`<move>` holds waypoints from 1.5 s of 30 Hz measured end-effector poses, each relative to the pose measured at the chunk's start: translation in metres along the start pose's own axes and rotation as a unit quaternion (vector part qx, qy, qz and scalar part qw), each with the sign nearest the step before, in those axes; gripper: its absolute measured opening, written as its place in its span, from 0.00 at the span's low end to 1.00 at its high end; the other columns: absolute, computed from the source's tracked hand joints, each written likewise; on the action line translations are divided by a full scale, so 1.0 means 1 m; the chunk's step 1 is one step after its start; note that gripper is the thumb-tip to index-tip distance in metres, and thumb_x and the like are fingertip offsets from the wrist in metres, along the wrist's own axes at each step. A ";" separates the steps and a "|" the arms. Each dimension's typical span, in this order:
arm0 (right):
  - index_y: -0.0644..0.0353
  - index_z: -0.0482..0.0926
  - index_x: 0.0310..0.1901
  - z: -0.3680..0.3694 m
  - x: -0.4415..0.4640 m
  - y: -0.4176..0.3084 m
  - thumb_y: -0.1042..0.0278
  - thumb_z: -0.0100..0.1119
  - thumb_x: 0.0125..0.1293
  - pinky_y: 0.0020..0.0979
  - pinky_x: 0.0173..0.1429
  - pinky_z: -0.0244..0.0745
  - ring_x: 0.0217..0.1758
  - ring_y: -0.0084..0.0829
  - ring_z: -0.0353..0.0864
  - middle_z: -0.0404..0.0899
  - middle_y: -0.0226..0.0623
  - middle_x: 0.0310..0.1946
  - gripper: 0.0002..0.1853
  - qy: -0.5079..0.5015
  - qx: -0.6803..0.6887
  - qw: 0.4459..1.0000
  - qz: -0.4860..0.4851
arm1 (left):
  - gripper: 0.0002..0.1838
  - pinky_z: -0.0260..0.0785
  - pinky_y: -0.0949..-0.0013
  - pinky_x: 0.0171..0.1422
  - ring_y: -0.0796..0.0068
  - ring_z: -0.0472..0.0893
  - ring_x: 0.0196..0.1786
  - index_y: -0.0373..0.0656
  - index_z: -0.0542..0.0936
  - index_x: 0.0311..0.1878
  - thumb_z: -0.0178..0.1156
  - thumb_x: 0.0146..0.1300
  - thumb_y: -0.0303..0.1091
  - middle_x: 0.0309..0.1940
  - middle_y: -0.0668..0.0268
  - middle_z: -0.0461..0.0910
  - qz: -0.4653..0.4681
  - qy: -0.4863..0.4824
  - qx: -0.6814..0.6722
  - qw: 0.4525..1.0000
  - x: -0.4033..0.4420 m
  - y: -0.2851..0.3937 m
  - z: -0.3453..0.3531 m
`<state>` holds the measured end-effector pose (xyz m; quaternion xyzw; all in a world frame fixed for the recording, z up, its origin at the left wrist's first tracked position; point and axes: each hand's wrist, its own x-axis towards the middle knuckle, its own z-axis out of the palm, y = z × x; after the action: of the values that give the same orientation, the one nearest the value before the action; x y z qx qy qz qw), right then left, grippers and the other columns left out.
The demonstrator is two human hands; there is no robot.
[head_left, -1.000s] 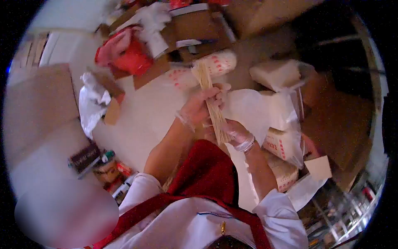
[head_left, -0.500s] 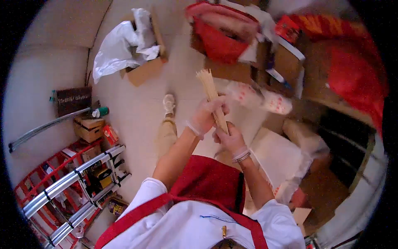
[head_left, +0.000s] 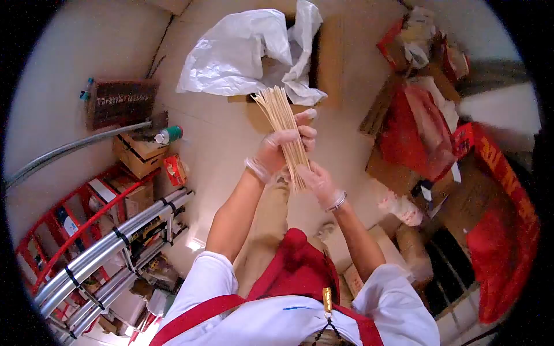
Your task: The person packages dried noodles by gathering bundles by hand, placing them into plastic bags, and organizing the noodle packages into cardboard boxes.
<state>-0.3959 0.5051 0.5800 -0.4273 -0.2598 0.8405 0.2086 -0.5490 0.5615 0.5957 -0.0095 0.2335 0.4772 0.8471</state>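
A bundle of thin, pale wooden sticks is held out in front of me, its far end fanned slightly apart. My left hand, in a clear glove, wraps around the middle, thumb across the front and fingertips showing on the right side. Close to the bundle's near end, my right hand, also gloved, presses its thumb and fingers against the right side. Beyond the sticks is an open cardboard carton with a white plastic liner spilling out; the bundle's far tips overlap its near edge in view.
At the left, a silver ladder and a red rack stand near a small carton and a green-and-white bottle. Red bags and flattened cardboard lie to the right. My legs are below the hands.
My view has turned and moved forward, so the lined carton appears nearer and straight ahead. The bundle looks more spread, and its lower end now shows beside my right hand.
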 end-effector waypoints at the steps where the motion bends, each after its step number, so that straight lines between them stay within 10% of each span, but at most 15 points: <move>1: 0.65 0.67 0.48 -0.001 0.017 0.000 0.63 0.48 0.63 0.23 0.42 0.70 0.39 0.22 0.75 0.75 0.32 0.37 0.17 0.006 0.014 1.000 0.010 | 0.33 0.67 0.67 0.46 0.73 0.72 0.36 0.41 0.60 0.60 0.58 0.49 0.35 0.38 0.65 0.74 0.009 -0.013 0.007 1.000 0.004 0.014 -0.007; 10: 0.67 0.67 0.49 0.001 0.089 -0.015 0.63 0.45 0.64 0.27 0.42 0.73 0.38 0.29 0.78 0.75 0.38 0.39 0.17 0.039 -0.009 0.997 0.058 | 0.31 0.64 0.60 0.58 0.60 0.69 0.56 0.39 0.59 0.60 0.56 0.51 0.32 0.53 0.55 0.68 0.042 0.021 -0.060 0.997 0.030 0.068 -0.043; 20: 0.65 0.67 0.50 0.000 0.112 -0.037 0.58 0.46 0.63 0.28 0.40 0.74 0.38 0.30 0.78 0.75 0.38 0.40 0.20 0.008 0.122 0.985 0.124 | 0.28 0.65 0.61 0.56 0.61 0.70 0.54 0.37 0.62 0.58 0.55 0.51 0.31 0.53 0.55 0.68 0.040 0.085 -0.062 0.994 0.048 0.079 -0.068; 27: 0.63 0.63 0.55 -0.022 0.130 -0.038 0.49 0.44 0.63 0.28 0.49 0.69 0.45 0.28 0.74 0.72 0.36 0.46 0.27 -0.119 0.088 0.986 0.081 | 0.21 0.67 0.66 0.43 0.71 0.70 0.32 0.32 0.66 0.48 0.53 0.48 0.26 0.30 0.63 0.70 0.064 0.155 -0.088 0.982 0.068 0.083 -0.077; 45: 0.58 0.67 0.49 -0.096 0.024 0.031 0.48 0.44 0.62 0.30 0.49 0.66 0.44 0.30 0.72 0.72 0.38 0.45 0.23 0.240 0.219 0.927 0.187 | 0.17 0.70 0.64 0.40 0.70 0.73 0.29 0.30 0.67 0.43 0.51 0.47 0.22 0.28 0.61 0.69 -0.082 0.266 0.002 0.960 0.159 0.134 -0.161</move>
<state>-0.3338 0.5202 0.4983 -0.6008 0.0737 0.7724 0.1922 -0.6509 0.7242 0.4159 -0.1539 0.4495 0.3857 0.7909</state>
